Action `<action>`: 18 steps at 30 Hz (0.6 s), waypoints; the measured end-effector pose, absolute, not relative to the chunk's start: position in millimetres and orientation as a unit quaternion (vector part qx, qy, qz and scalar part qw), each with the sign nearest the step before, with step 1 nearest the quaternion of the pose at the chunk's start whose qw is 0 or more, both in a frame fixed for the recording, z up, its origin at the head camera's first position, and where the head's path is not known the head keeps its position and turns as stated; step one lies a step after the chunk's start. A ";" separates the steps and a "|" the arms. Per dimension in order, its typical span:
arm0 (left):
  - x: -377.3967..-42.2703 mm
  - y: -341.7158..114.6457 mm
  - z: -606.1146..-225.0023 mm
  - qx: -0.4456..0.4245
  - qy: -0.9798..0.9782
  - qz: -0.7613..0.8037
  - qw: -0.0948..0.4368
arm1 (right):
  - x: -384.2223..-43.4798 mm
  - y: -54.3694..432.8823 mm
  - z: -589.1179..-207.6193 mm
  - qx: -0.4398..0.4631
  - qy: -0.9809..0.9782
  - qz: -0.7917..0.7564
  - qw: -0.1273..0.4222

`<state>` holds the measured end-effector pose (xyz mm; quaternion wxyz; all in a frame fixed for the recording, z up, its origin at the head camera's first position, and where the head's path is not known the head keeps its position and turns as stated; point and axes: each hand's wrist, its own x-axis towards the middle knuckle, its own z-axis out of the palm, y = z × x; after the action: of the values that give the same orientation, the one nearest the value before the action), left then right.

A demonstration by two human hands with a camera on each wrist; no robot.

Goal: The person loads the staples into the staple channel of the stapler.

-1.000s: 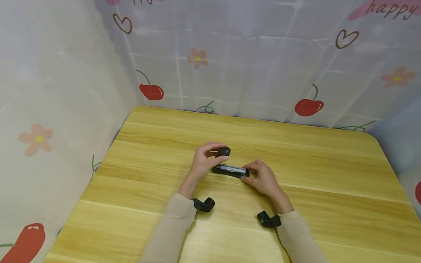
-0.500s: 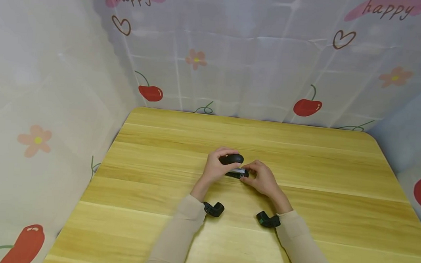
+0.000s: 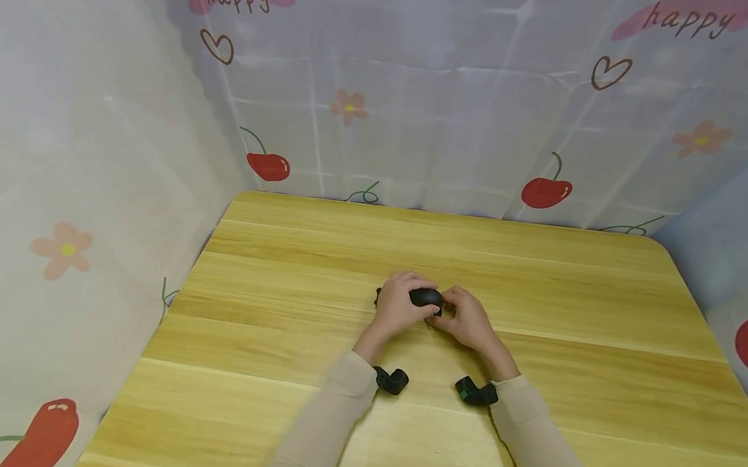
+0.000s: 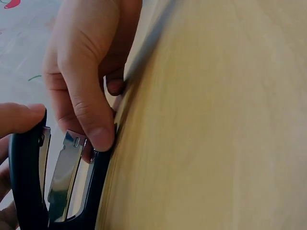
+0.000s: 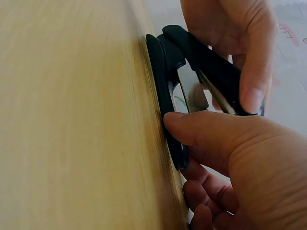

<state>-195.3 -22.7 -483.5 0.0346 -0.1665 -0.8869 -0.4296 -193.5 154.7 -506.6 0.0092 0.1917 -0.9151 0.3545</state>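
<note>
A black stapler [image 3: 426,297] rests on the wooden table between both hands. My left hand [image 3: 398,307] grips its top arm [image 5: 211,64] near the front end, thumb on one side and fingers on the other. In the right wrist view the arm is tilted up at a narrow angle, with the metal staple magazine [image 5: 191,88] showing between arm and base. My right hand [image 3: 467,318] pinches the front end of the base [image 5: 163,76] between thumb and fingers. From the left wrist view, a gap separates the magazine from both the arm and the base.
The light wooden table [image 3: 322,245] stretches around the hands on every side. A patterned curtain [image 3: 418,123] hangs behind its far edge and along the left side. A black wrist camera [image 3: 391,381] sits on the left wrist and another camera [image 3: 476,391] on the right.
My left hand has moved right and lowered the stapler's top arm from nearly upright down over the magazine. My right hand has stayed at the base's front end.
</note>
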 end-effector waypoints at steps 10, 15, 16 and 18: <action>-193.3 -17.1 -486.2 -0.160 -0.915 -0.366 0.056 | -194.8 155.4 -508.4 0.188 -0.913 0.363 0.014; -193.3 -16.1 -486.0 -0.159 -0.916 -0.364 0.055 | -194.8 156.0 -508.8 0.185 -0.914 0.361 0.014; -193.4 -15.9 -486.1 -0.160 -0.916 -0.363 0.055 | -194.8 156.3 -508.8 0.184 -0.914 0.361 0.013; -193.6 -15.6 -485.8 -0.161 -0.917 -0.362 0.052 | -194.6 156.7 -508.6 0.183 -0.914 0.362 0.010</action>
<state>-193.6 -15.6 -485.8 0.0519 -0.1609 -0.9167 -0.3620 -194.6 156.7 -508.6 0.0103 0.1831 -0.9141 0.3617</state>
